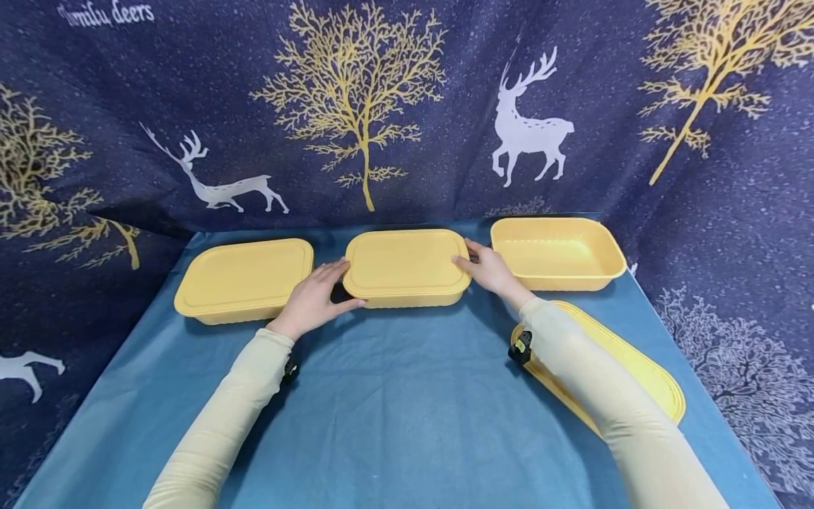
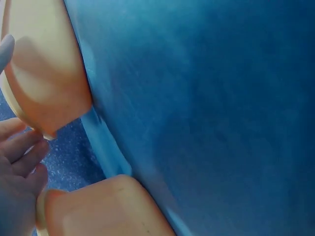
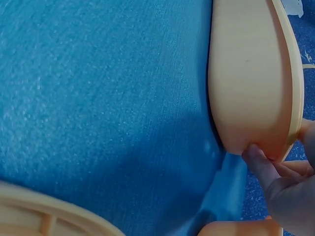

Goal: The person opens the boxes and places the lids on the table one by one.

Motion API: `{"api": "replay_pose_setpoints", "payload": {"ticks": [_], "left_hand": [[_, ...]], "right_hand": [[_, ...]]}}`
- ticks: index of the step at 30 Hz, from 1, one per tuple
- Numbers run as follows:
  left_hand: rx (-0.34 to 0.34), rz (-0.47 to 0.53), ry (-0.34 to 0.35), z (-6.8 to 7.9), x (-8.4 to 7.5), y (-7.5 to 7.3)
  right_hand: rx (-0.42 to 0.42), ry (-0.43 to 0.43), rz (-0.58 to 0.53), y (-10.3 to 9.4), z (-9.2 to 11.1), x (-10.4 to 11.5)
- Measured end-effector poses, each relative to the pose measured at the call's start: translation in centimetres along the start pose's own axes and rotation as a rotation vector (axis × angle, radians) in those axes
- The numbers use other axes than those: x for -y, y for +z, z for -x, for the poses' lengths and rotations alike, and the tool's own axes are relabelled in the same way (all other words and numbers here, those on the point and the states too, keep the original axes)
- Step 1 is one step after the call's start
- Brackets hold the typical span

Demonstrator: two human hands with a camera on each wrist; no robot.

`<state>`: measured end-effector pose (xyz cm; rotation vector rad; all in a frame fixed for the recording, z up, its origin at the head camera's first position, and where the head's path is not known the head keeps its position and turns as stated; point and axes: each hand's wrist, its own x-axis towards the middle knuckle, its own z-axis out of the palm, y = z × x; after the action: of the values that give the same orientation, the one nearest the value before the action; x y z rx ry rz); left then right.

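Note:
A yellow lidded plastic box (image 1: pixel 407 263) sits at the back middle of the blue-covered table, its lid on top. My left hand (image 1: pixel 318 297) touches the box's left end, fingers along the rim and thumb spread toward the front edge. In the left wrist view those fingers (image 2: pixel 30 152) meet the rim from outside. My right hand (image 1: pixel 490 268) pinches the right end, with the thumb over the lid's edge. Below the rim, in the right wrist view, a fingertip (image 3: pixel 253 151) presses the box wall (image 3: pixel 251 73).
Another lidded yellow box (image 1: pixel 248 277) stands to the left, close by the left hand. At the right is a box without a lid (image 1: pixel 559 251). A loose yellow lid (image 1: pixel 636 360) lies partly under my right forearm. A dark patterned cloth (image 1: pixel 407 141) hangs behind the table.

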<state>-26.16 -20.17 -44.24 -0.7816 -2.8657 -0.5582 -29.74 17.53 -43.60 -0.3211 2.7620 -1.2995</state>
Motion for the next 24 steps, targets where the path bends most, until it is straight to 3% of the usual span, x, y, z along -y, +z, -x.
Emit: {"api": "replay_pose_setpoints", "payload": {"ticks": [4,8,13,18,21,24], "left_hand": [[0.003,-0.006,-0.002,0.0,-0.2,-0.1],[0.036,0.036,-0.055,0.0,-0.9,-0.1],[0.102,0.321,-0.195,0.1,-1.9,0.5],[0.097,0.567,-0.326,-0.1,-2.0,1.0],[0.121,0.655,-0.378,-0.2,-1.5,1.6],[0.154,0.737,-0.363,-0.2,-1.2,2.3]], "right_hand": [[-0.013,0.000,0.001,-0.1,0.0,0.0],[-0.008,0.013,0.022,-0.2,0.2,0.2],[-0.054,-0.006,0.104,-1.2,0.7,1.3],[-0.128,-0.136,0.206,-2.3,0.9,2.7],[-0.101,-0.201,0.240,-2.7,1.2,3.4],[-0.030,-0.243,0.262,-2.7,1.5,3.7]]}}
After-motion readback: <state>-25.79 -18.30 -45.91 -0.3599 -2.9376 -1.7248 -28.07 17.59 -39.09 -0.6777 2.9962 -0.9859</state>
